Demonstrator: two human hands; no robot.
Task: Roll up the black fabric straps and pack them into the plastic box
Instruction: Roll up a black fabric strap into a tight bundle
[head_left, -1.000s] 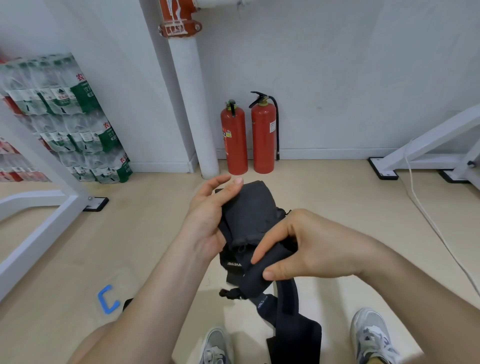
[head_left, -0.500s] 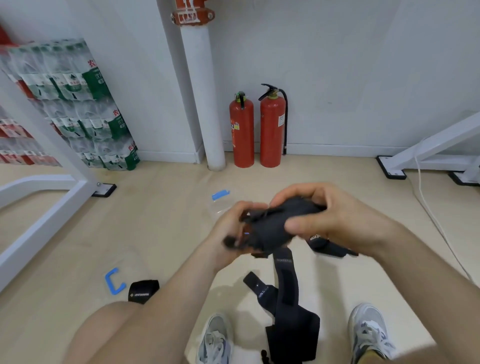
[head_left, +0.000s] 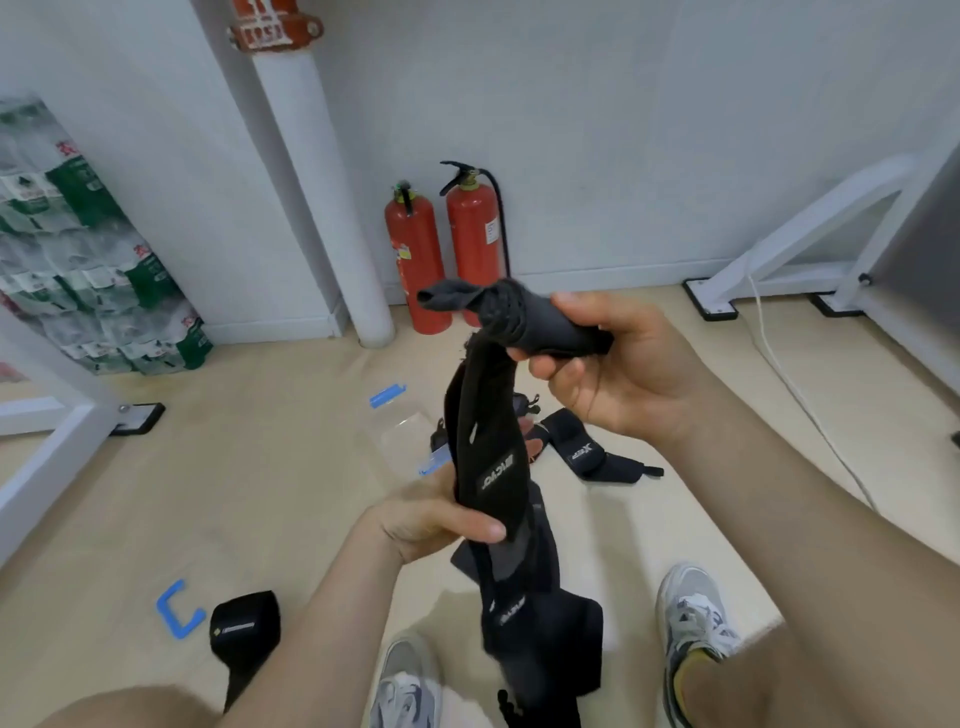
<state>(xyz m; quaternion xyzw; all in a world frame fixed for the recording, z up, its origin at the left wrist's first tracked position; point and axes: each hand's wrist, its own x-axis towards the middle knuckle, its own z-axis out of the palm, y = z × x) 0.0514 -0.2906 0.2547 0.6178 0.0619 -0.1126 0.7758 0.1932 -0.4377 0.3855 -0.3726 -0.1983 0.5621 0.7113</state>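
Rolling one black fabric strap (head_left: 488, 457) in mid-air, we hold its wound end in the right hand (head_left: 618, 379), whose grip is closed around the roll. The left hand (head_left: 431, 519) pinches the loose length lower down, thumb across the cloth, and the rest hangs toward the floor (head_left: 260, 467). We judge the rolling of this strap to be partway through, with packing not yet begun: the clear plastic box (head_left: 402, 434), fitted with blue latches, sits on the floor beyond the hands, partly hidden behind the strap. The next move likely calls for winding the slack evenly onto the roll, keeping tension so it does not spring loose, then carrying it to the box. A rolled strap (head_left: 244, 621) lies at lower left beside a blue clip (head_left: 174, 608), and an unrolled strap (head_left: 587, 452) lies near the box. White lettering on the held strap sits upside down and we cannot make it out; the unrolled strap's logo starts with an X; red Chinese characters mark the bottled-water packs (head_left: 88, 270), too blurred to read.
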